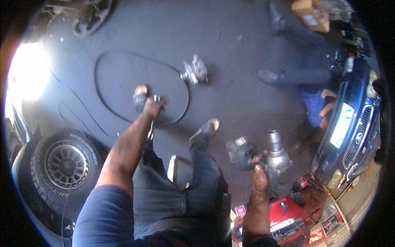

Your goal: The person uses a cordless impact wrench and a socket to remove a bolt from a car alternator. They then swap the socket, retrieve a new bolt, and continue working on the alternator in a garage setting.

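My right hand (260, 178) is closed round the grip of a cordless impact wrench (279, 161), held low on the right. Its black battery (240, 153) sticks out to the left of my fingers, and a silver socket (275, 140) is at the nose. Out in front, my left hand (154, 108) is closed on a slim chrome tool (151, 131), blurred; its exact kind cannot be made out. Below that hand is my left shoe (141, 96), inside a loop of black cable or hose (98, 84) on the floor.
A silver metal part (195, 70) lies ahead on the dark floor. To the left is a large tyre (68, 164) with an alloy wheel. At right, another person (312, 101) bends by a blue car (349, 123). A red panel (284, 214) and a cardboard box (310, 14) stand nearby.
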Motion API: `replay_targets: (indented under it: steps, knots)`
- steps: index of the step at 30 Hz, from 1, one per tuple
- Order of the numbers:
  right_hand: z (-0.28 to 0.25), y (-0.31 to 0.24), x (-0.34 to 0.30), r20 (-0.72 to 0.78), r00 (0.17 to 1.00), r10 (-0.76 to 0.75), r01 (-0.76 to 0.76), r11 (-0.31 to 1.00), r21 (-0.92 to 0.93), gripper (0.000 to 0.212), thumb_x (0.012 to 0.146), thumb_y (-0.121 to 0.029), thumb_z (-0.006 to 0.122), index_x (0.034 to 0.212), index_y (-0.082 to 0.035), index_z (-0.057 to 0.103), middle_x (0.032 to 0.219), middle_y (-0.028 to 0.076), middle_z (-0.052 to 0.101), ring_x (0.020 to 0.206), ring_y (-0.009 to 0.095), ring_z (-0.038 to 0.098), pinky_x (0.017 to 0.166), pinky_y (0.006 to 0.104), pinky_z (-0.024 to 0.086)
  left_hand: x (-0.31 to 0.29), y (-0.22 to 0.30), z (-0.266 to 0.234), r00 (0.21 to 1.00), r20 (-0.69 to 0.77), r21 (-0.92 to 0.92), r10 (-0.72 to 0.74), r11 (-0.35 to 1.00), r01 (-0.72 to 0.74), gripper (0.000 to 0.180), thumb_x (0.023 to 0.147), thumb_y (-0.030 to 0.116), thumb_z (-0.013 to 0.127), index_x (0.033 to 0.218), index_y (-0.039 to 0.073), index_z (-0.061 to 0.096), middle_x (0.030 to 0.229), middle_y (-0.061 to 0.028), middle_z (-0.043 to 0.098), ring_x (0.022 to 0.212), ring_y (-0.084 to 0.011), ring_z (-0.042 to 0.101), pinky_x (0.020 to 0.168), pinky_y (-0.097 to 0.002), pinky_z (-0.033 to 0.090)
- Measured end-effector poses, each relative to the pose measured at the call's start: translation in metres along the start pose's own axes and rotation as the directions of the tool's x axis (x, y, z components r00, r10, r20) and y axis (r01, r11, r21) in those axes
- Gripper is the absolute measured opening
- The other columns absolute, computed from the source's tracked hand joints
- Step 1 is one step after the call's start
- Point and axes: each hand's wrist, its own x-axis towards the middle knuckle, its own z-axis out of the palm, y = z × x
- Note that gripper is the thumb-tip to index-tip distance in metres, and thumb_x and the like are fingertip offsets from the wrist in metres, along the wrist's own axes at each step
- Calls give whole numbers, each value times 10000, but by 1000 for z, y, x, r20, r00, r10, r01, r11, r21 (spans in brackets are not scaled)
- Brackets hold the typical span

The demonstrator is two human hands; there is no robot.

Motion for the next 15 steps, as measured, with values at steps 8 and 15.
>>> replay_targets:
  steps: [8, 15]
  knots:
    - [44, 114, 11, 80, 963, 256, -262, 962, 76, 610, 746, -144, 728, 1261, -37, 418, 989, 94, 589, 910, 224, 576, 924, 416, 425, 178, -44, 103, 925, -235, -758, -298, 652, 17, 483, 829, 388, 741, 1134, 23, 660, 901, -122, 706, 709, -170, 653, 662, -324, 515]
    - [111, 129, 14, 129, 836, 534, -546, 833, 89, 643, 706, -188, 771, 1218, -74, 400, 914, 86, 567, 886, 221, 557, 919, 409, 401, 206, -51, 106, 950, -101, -743, -295, 658, 125, 440, 816, 364, 758, 1125, 64, 670, 934, -133, 707, 824, -188, 679, 774, -361, 535]
